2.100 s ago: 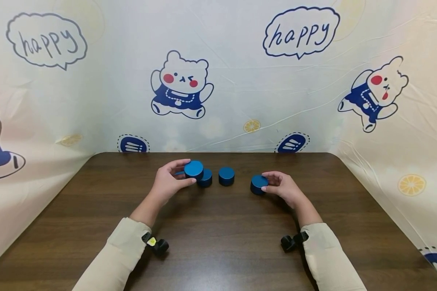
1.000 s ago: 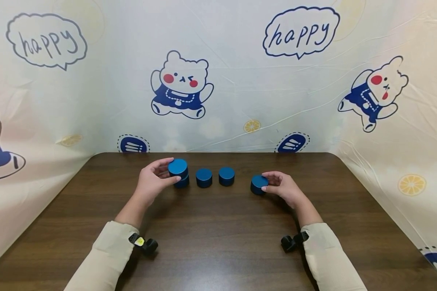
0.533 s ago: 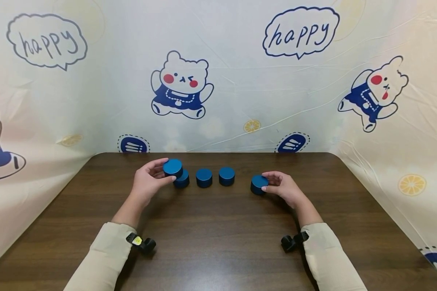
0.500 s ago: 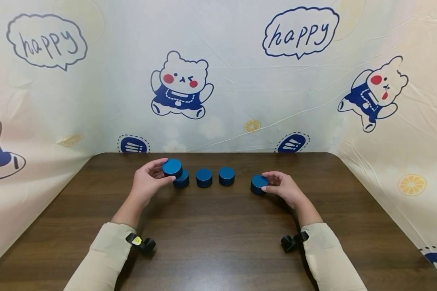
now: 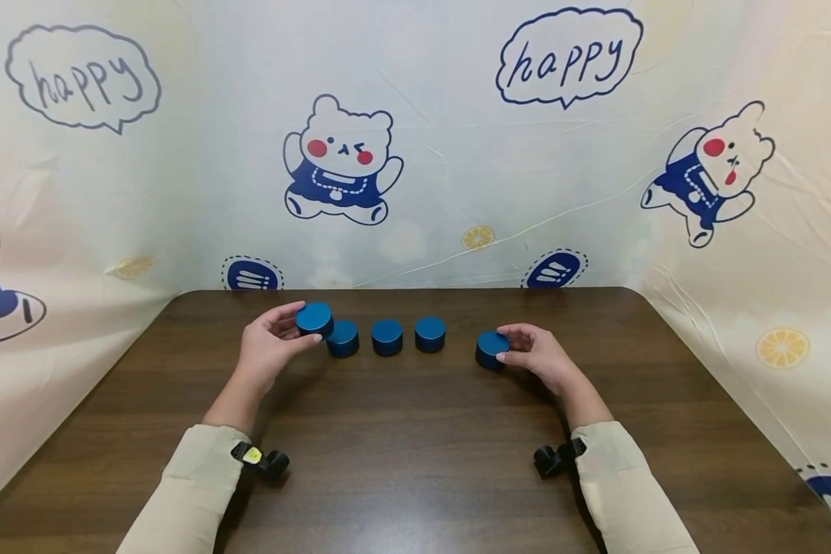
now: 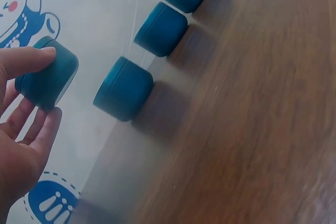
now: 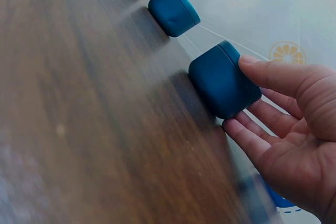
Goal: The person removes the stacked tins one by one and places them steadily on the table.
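Note:
Between thumb and fingers my left hand (image 5: 266, 350) grips a round blue tin (image 5: 315, 318). In the left wrist view this tin (image 6: 56, 74) is held off the table, apart from the others. Three matching tins stand in a row: a left one (image 5: 343, 340), a middle one (image 5: 387, 338) and a right one (image 5: 430, 335). The held tin partly overlaps the left one in the head view. To the right of the row, my right hand (image 5: 540, 360) pinches another blue tin (image 5: 492, 350). That tin (image 7: 220, 80) rests on the table in the right wrist view.
The brown wooden table (image 5: 415, 446) has its far edge just behind the tins. A printed cloth (image 5: 443, 154) hangs along the back and sides. Black wrist cameras sit on both sleeves.
My left hand has carried its tin leftward along the row, past the left tin, which now shows beside it. My right hand and its tin stay put. The head view has shifted slightly.

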A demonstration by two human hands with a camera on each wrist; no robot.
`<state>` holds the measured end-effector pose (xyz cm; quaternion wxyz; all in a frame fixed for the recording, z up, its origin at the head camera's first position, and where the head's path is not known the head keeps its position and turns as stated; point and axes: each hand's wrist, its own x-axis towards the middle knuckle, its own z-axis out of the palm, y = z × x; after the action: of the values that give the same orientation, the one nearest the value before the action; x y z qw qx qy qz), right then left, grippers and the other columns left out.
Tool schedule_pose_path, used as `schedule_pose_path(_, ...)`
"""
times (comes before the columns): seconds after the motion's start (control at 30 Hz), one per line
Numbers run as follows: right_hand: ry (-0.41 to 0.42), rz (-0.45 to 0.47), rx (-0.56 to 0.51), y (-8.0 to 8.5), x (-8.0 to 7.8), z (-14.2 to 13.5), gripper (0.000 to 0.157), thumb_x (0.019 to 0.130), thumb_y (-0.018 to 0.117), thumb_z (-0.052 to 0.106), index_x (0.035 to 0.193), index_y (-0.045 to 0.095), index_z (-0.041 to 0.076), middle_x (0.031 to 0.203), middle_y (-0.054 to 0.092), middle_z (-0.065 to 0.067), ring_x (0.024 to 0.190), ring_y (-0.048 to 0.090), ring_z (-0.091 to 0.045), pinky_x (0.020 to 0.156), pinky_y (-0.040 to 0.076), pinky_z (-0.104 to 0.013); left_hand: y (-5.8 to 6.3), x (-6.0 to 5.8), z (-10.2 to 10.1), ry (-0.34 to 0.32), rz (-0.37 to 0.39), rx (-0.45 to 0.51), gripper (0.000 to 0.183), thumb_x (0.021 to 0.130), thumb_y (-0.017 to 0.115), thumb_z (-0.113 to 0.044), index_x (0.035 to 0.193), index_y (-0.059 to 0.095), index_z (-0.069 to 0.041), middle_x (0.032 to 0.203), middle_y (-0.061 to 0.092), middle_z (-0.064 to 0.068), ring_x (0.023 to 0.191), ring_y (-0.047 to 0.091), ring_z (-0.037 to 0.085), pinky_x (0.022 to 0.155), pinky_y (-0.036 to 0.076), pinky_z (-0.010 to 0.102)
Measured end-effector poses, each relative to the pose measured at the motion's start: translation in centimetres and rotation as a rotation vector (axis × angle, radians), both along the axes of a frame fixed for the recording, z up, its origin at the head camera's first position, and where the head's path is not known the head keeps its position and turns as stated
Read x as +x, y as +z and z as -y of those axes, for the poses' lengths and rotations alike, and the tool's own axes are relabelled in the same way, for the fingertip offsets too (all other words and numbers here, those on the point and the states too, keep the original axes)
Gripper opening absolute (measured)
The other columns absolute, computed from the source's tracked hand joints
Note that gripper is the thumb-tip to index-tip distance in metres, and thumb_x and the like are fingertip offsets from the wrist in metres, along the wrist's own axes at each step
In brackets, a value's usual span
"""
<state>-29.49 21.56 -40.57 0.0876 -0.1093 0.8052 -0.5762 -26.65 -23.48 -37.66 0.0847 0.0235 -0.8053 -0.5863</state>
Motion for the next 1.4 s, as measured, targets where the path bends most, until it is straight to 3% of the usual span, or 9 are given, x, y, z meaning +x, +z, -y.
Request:
schedule_pose_path(0.77, -0.002, 0.011, 0.001, 0.1, 0.0, 0.0, 0.052, 0.087, 0.074, 0.01, 0.134, 0.054, 0.002, 0.135, 0.054, -0.019, 0.123, 0.051, -0.034, 0.105, 0.042, -0.047, -1.7, -0.6, 2.7, 0.06, 0.035, -0.024, 0.068, 0.083, 0.08, -0.022, 0.142, 0.049, -0.01, 0.14, 0.049, 0.018, 0.124, 0.051, 0.033, 0.102, 0.042, 0.041)
schedule_pose_path(1.4, -0.006, 0.014, -0.004, -0.1, -0.2, 0.0, 0.051, 0.087, 0.074, 0.009, 0.134, 0.054, 0.002, 0.135, 0.055, -0.018, 0.123, 0.052, -0.033, 0.103, 0.044, -0.045, -3.5, -0.9, 3.7, 0.021, 0.083, -0.123, 0.071, 0.081, 0.081, -0.02, 0.142, 0.047, -0.005, 0.141, 0.046, 0.023, 0.127, 0.044, 0.04, 0.105, 0.039, 0.051)
